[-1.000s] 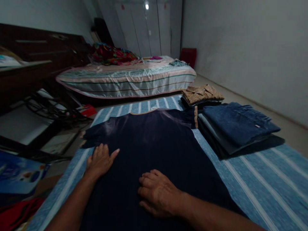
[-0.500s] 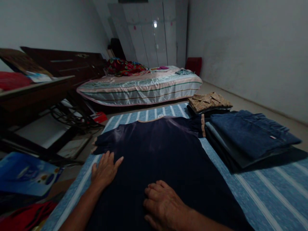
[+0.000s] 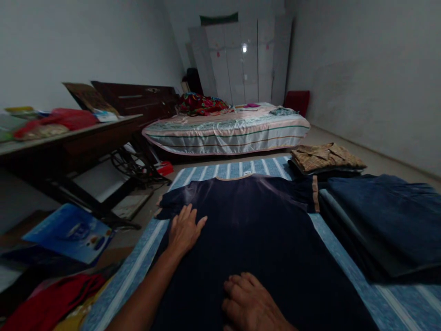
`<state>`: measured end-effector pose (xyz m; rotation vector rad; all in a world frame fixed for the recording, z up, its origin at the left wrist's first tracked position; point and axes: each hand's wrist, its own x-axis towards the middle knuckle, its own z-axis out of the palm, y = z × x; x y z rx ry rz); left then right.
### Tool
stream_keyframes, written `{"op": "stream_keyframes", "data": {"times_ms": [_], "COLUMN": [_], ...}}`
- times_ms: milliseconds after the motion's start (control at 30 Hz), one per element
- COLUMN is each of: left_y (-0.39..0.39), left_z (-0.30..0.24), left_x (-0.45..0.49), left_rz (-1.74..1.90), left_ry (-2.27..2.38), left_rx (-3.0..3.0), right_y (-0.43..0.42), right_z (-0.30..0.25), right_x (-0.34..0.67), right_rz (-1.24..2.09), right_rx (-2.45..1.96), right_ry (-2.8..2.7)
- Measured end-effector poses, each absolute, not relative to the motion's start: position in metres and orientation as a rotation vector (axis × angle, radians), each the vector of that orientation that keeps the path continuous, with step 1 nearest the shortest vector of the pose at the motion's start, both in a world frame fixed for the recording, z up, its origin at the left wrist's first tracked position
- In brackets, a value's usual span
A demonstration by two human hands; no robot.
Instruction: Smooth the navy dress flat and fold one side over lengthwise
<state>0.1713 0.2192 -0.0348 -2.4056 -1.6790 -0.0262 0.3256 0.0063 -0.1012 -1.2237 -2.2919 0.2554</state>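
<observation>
A dark navy shirt [image 3: 262,230] with a tan collar edge lies spread flat on a blue striped sheet [image 3: 227,171]. My left hand [image 3: 184,230] rests palm down on the shirt's left side near the sleeve, fingers stretched out. My right hand [image 3: 250,301] lies on the shirt's lower middle at the bottom of the view, fingers slightly curled and pressed flat on the cloth. Neither hand grips anything.
Folded blue jeans [image 3: 386,216] and a folded tan patterned garment [image 3: 324,157] sit to the right on the sheet. A mattress [image 3: 227,131] lies beyond. A dark wooden table [image 3: 69,142] stands on the left, with a blue package [image 3: 70,232] and red cloth [image 3: 51,301] on the floor.
The view has swung left and up. My left hand has slid a little further up the shirt toward the sleeve; my right hand stays on the lower middle.
</observation>
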Motion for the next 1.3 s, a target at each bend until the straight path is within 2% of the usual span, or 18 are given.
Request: {"op": "stream_keyframes", "data": {"times_ms": [133, 333, 500, 600, 733, 900, 1067, 1200, 1300], "left_y": [0.250, 0.274, 0.275, 0.293, 0.331, 0.352, 0.319, 0.265, 0.234], "left_z": [-0.045, -0.048, -0.045, -0.044, -0.050, -0.053, -0.040, -0.040, -0.047], "left_x": [0.180, 0.175, 0.201, 0.216, 0.217, 0.210, 0.232, 0.266, 0.286], "left_rz": [0.074, 0.056, -0.119, -0.093, 0.084, 0.089, -0.045, -0.064, 0.089], "left_ry": [-1.730, -2.130, -1.785, -1.677, -1.855, -1.963, -1.852, -1.509, -1.286], "left_rx": [-2.533, -2.222, -2.358, -2.534, -2.546, -2.496, -2.371, -2.725, -3.000], "right_y": [0.010, 0.020, 0.024, 0.020, 0.017, 0.018, 0.014, 0.008, 0.007], "right_z": [-0.124, -0.148, -0.153, -0.153, -0.150, -0.138, -0.122, -0.107, -0.097], "right_x": [0.317, 0.310, 0.309, 0.308, 0.304, 0.306, 0.315, 0.320, 0.324], "right_rz": [0.001, -0.323, -0.417, -0.374, -0.263, -0.092, -0.032, 0.084, 0.188], "right_rx": [-1.219, -1.122, -1.122, -1.151, -1.290, -1.320, -1.338, -1.317, -1.300], "right_ry": [-2.205, -2.043, -1.986, -2.047, -2.082, -2.214, -2.228, -2.250, -2.264]}}
